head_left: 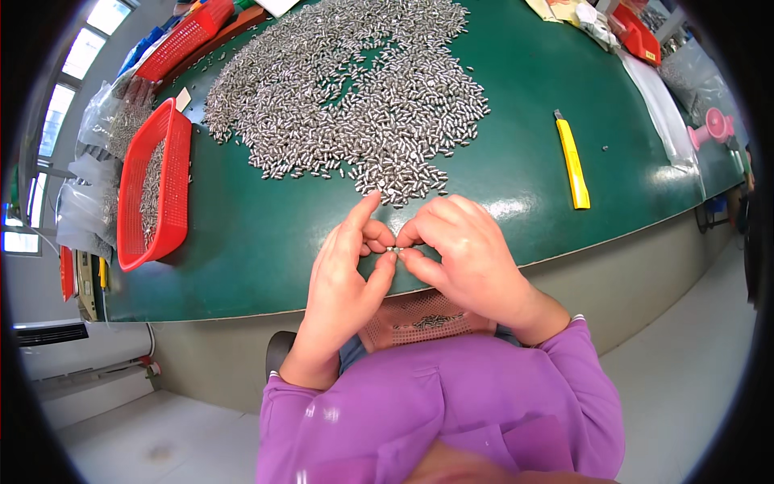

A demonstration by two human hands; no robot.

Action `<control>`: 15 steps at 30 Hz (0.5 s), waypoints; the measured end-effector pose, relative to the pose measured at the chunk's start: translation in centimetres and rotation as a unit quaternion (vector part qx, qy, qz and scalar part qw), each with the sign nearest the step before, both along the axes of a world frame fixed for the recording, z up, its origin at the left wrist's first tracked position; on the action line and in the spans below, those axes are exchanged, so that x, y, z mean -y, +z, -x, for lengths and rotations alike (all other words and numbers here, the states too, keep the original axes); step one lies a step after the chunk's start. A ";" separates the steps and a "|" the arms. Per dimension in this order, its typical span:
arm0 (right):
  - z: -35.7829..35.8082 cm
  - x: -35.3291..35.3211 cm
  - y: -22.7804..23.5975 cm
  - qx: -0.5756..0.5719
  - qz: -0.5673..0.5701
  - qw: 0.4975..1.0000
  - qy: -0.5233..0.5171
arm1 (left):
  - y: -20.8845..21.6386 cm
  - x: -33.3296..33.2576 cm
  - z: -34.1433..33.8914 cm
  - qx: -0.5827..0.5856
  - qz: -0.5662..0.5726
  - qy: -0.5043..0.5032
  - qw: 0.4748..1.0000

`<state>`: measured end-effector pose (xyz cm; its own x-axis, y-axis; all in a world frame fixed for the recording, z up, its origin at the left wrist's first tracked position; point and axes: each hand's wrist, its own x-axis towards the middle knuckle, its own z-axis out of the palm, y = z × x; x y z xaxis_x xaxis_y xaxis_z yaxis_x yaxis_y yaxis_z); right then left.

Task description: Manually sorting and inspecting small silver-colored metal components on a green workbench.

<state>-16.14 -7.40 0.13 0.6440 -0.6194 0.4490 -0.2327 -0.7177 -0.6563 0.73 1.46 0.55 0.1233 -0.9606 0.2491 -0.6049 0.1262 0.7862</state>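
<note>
My left hand (347, 262) and my right hand (458, 242) meet over the near edge of the green table (516, 161). Between their pinched thumbs and forefingers is a small silvery metal piece (394, 249), held from both sides; fingertips cover much of it. Just beyond my fingers spreads a large heap of small, pointed metal pieces (387, 113). Below my hands, a pink perforated basket (387, 327) sits at my lap with some similar pieces (435, 321) inside.
To the left stands a red plastic basket (179, 185) of metal pieces, with clear plastic bags (85, 202) beyond it. Another red basket (181, 44) is at the far left. A yellow box cutter (572, 165) lies right. A pink object (713, 127) sits at the right edge.
</note>
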 end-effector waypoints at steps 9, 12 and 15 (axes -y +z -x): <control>0.5 0.3 0.0 0.025 -0.007 1.000 0.018 | -0.1 -0.1 -0.1 -0.012 0.010 -0.010 1.000; 0.5 0.3 -0.1 0.029 0.006 0.999 0.022 | -0.1 -0.1 -0.1 -0.009 0.014 -0.014 1.000; 0.5 0.1 0.2 0.004 -0.012 1.000 0.003 | -0.3 0.0 -0.2 -0.018 0.012 -0.013 1.000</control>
